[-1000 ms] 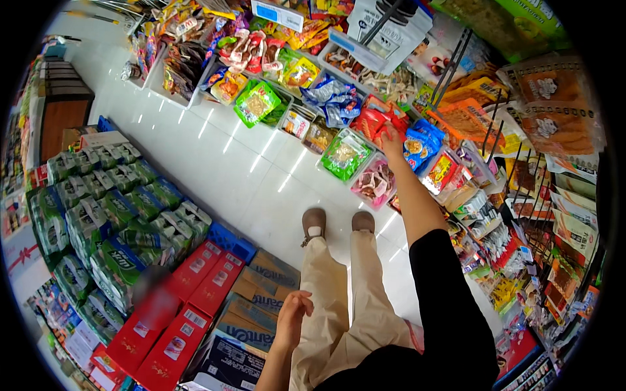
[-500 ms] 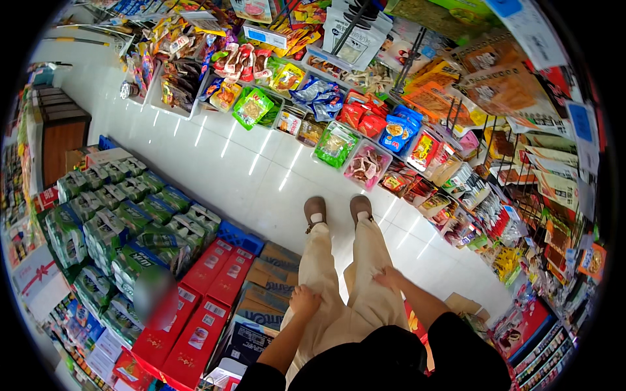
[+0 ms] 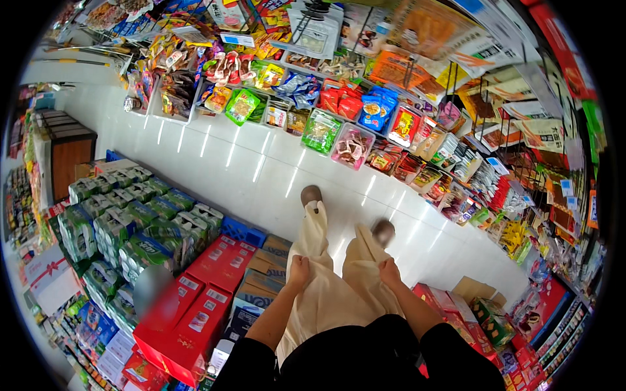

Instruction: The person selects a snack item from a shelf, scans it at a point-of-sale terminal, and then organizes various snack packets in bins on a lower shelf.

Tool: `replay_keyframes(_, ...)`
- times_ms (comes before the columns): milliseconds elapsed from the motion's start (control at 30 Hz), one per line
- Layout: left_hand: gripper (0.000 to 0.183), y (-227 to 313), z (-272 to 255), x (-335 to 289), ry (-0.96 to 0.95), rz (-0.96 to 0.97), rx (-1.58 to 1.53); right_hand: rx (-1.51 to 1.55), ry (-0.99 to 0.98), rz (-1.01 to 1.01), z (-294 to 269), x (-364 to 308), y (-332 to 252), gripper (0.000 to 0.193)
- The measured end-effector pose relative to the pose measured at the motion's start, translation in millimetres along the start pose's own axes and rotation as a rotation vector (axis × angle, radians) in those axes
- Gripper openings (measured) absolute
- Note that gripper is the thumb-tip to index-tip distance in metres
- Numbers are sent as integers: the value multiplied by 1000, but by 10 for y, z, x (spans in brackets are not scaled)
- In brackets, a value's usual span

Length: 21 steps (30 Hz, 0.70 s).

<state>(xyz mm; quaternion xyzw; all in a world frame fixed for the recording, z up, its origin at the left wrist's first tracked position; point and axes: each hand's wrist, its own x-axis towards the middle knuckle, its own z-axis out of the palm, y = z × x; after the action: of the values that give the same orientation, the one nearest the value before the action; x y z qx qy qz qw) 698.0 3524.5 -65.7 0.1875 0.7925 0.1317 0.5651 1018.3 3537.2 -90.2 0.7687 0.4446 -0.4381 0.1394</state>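
Note:
Both of my hands are at the thighs of my beige trousers. My left hand is closed on the cloth of the left leg, and folds run out from it. On the other thigh, my right hand also has its fingers curled into the cloth, with the trouser leg bunched below. My left brown shoe points ahead on the floor. The right brown shoe is turned outward and blurred.
Ahead, clear bins hold bagged snacks, among them a green packet and blue packets. On the left stand shrink-wrapped green can packs, red boxes and brown cartons. An open carton sits at right. White tiles lie between.
My hands have closed on the trouser cloth and lifted it. My right foot has stepped back and outward. The view has shifted, showing more red boxes and an open carton at right.

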Motion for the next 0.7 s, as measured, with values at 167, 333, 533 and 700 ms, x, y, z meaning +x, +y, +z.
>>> replay_keyframes(167, 62, 103, 566, -267, 12, -262, 185, 173, -378, 215, -377, 136, 556, 61)
replay_keyframes(333, 45, -331, 1389, -481, -229, 86, 700, 221, -507, 134, -428, 89, 1686, 66)
replay_keyframes(533, 30, 236, 2355, -779, -196, -29, 270, 547, -430, 94, -679, 152, 2656, 46)
replay_keyframes(700, 11, 935, 2868, -955, -413, -121, -597, 953, -89, 279, -1105, 273, 2663, 36)
